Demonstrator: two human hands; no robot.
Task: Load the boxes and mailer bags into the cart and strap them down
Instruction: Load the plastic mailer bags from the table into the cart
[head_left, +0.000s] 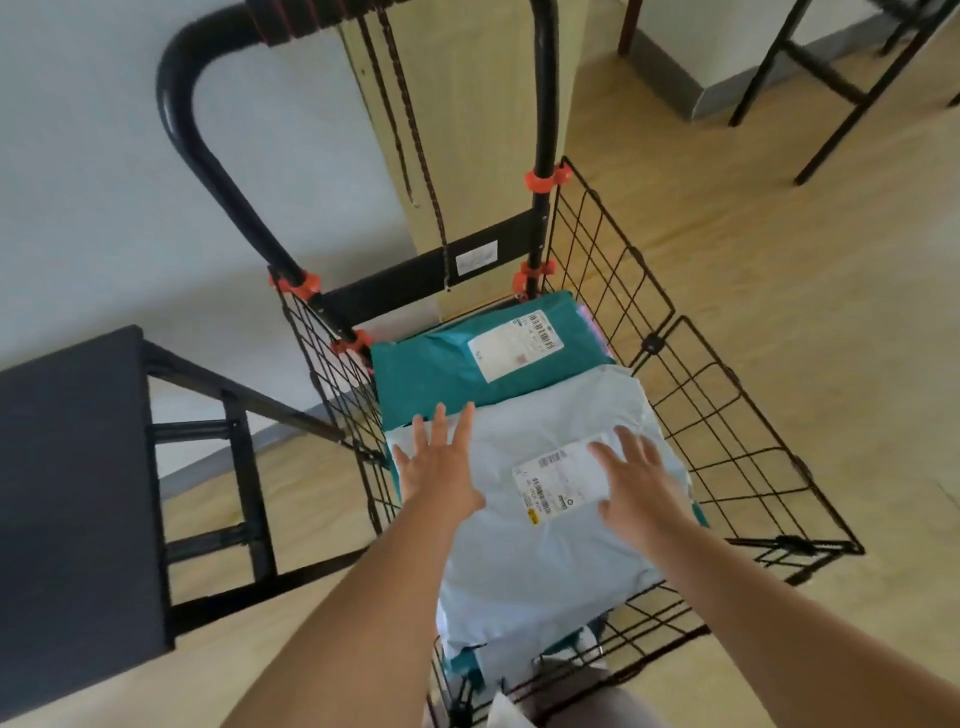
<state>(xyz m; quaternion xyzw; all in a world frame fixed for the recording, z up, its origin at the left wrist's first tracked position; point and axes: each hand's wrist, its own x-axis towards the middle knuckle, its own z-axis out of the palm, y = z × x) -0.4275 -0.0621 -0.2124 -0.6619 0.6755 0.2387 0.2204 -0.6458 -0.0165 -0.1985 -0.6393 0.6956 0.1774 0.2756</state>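
A black wire cart (727, 415) with orange clips stands in the middle of the view. Inside it a pale blue mailer bag (540, 561) with a white label lies on top, partly over a teal mailer bag (441, 369) toward the handle. My left hand (439, 462) hovers over or rests on the pale bag's left far corner, fingers spread. My right hand (639, 478) is spread over the bag's label at the right. Neither hand grips anything. A dark elastic strap (415, 145) hangs from the cart's black handle (202, 150). Whatever lies beneath the bags is hidden.
A dark table (72, 509) with a black frame stands at the left, close to the cart. A wooden pillar (467, 104) rises behind the handle. Black chair or table legs (831, 88) stand at the far right on the wooden floor.
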